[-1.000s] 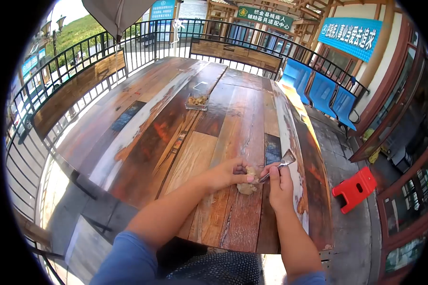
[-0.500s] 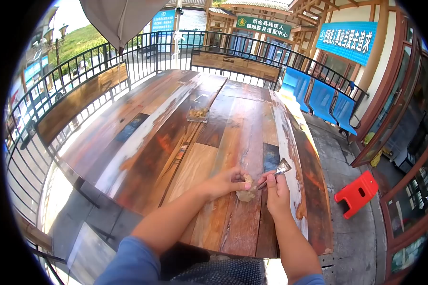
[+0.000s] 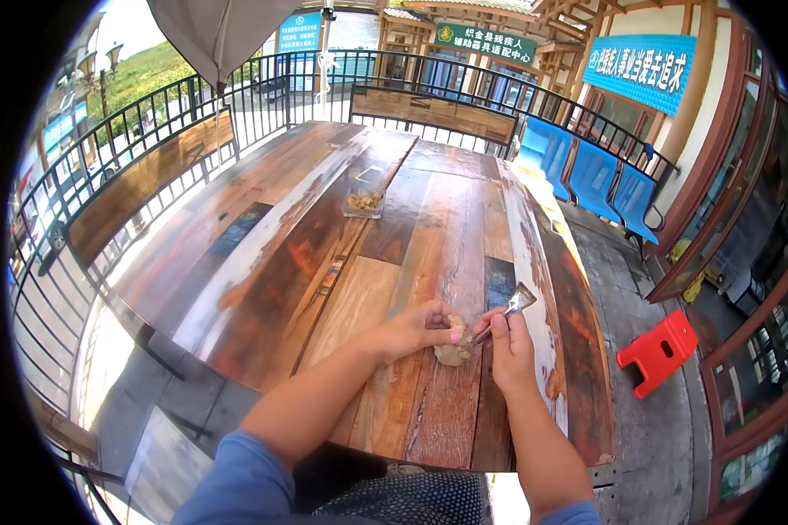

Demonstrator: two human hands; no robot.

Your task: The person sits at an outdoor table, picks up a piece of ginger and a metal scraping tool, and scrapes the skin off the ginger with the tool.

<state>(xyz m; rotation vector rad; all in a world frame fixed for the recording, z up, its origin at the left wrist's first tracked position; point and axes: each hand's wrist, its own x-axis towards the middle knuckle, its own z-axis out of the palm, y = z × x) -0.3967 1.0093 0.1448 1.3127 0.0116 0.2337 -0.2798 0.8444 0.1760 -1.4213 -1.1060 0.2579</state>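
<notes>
My left hand [image 3: 418, 329] has its fingers closed around a pale beige, rough lump [image 3: 453, 353] just above the wooden table [image 3: 341, 315]. Whether the lump is a stone, a root or something else I cannot make out. A metal tool with a flat, flared end [image 3: 520, 299] is gripped in my right hand [image 3: 511, 352]. Its flared end points up and away from me, while its lower end is close to or touching the lump. Fingers partly hide both the lump and the handle.
A clear plastic box [image 3: 364, 213] with yellowish-brown pieces sits farther back on the table. Wooden-backed benches [image 3: 153, 197] and a black railing [image 3: 44, 289] surround it. Blue chairs [image 3: 591, 175] stand at the right, beyond a red plastic stool-like object [image 3: 657, 352]. A folded umbrella [image 3: 219, 39] hangs at upper left.
Both hands have shifted very slightly upward in view, with the lump and tool still in them. Nothing else has visibly moved.
</notes>
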